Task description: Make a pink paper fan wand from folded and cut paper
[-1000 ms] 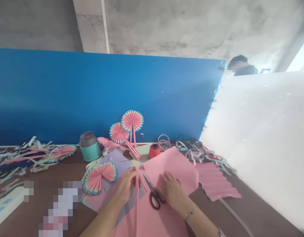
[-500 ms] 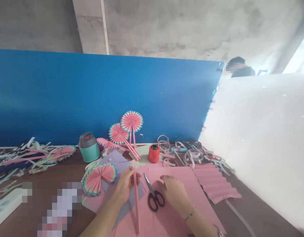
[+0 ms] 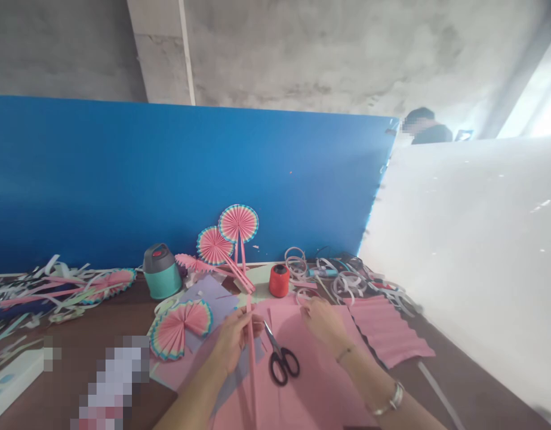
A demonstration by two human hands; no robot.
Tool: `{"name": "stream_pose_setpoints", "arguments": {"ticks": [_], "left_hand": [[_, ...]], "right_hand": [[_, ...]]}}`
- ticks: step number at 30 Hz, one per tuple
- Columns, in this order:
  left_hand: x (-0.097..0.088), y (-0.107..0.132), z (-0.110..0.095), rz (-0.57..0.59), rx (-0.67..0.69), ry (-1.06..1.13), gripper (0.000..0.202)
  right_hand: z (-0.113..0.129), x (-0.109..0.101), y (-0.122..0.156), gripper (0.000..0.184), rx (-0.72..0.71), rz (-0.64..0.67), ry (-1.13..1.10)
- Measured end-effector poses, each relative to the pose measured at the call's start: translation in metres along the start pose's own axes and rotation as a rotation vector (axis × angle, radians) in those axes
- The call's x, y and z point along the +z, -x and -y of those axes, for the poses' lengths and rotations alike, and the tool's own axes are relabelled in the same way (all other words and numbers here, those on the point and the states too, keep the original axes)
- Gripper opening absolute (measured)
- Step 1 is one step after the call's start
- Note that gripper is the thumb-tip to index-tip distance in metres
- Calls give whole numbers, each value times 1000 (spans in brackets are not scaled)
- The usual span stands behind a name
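My left hand (image 3: 234, 337) is closed around a long, narrow folded strip of pink paper (image 3: 252, 382), which stands lengthwise toward me. My right hand (image 3: 323, 322) is over the pink sheets (image 3: 329, 382), its fingers bent together at a loop of pale tape (image 3: 307, 294); whatever may be between them is hidden. Between the hands lie scissors (image 3: 282, 361) with black handles, blades pointing away from me. Left of my left hand, a pleated pink fan (image 3: 181, 331) with a rainbow edge rests partly opened on lilac paper (image 3: 208, 294).
Two round pleated fans (image 3: 238, 224) lean on the blue partition (image 3: 123, 179). A teal-and-grey container (image 3: 162, 276) and a red thread spool (image 3: 279, 282) stand at the back. Wavy pink paper (image 3: 394, 331) lies right, tape coils (image 3: 349, 286) behind it. Paper strips (image 3: 46, 289) are heaped left.
My right hand has moved away from me, up to the tape loop, and its fingers have drawn together. My left hand still holds the pink strip, shifted slightly right.
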State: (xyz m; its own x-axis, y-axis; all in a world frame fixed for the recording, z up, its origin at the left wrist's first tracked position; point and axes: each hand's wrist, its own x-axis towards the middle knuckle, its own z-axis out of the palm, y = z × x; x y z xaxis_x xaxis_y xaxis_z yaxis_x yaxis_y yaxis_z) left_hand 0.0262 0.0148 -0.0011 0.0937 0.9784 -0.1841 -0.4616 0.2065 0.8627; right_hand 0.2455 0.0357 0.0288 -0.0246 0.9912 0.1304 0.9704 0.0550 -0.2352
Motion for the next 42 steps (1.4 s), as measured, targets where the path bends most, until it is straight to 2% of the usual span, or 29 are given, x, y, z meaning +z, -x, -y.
{"name": "stream_pose_setpoints", "arguments": {"ticks": [7, 10, 13, 15, 18, 20, 22, 25, 28, 31, 35, 38, 40, 42], "left_hand": [[2, 1, -1, 42, -21, 32, 32], [1, 0, -1, 65, 11, 80, 30], [-2, -3, -1, 42, 3, 129, 30], [-3, -5, -2, 38, -20, 118, 32], [-2, -5, -5, 81, -14, 104, 35], [-2, -2, -7, 111, 2, 102, 36], [-2, 0, -10, 125, 15, 96, 37], [-3, 3, -18, 112, 39, 92, 40], [-5, 4, -27, 93, 72, 116, 43], [-5, 5, -33, 75, 69, 118, 48], [-2, 7, -31, 93, 45, 40, 49], [-1, 6, -28, 87, 55, -38, 46], [-2, 5, -27, 77, 73, -51, 45], [-3, 4, -27, 71, 84, -36, 45]], "right_hand": [[3, 11, -44, 7, 127, -4, -126], [-1, 10, -58, 10, 206, -98, -255], [-6, 2, -63, 27, 227, -264, -421], [-3, -2, -58, 34, 183, -349, -527], [12, 3, -41, 33, 66, -402, -673], [28, 11, -24, 29, -94, -391, -875], [42, 19, -9, 24, -217, -331, -908], [54, 26, 10, 22, -390, -318, -767], [54, 26, 19, 22, -607, -332, -562], [52, 25, 22, 27, -770, -330, -452], [54, 23, 21, 35, -859, -293, -363], [55, 22, 23, 36, -921, -320, -355], [54, 23, 25, 30, -872, -389, -398], [53, 26, 27, 30, -718, -470, -500]]}}
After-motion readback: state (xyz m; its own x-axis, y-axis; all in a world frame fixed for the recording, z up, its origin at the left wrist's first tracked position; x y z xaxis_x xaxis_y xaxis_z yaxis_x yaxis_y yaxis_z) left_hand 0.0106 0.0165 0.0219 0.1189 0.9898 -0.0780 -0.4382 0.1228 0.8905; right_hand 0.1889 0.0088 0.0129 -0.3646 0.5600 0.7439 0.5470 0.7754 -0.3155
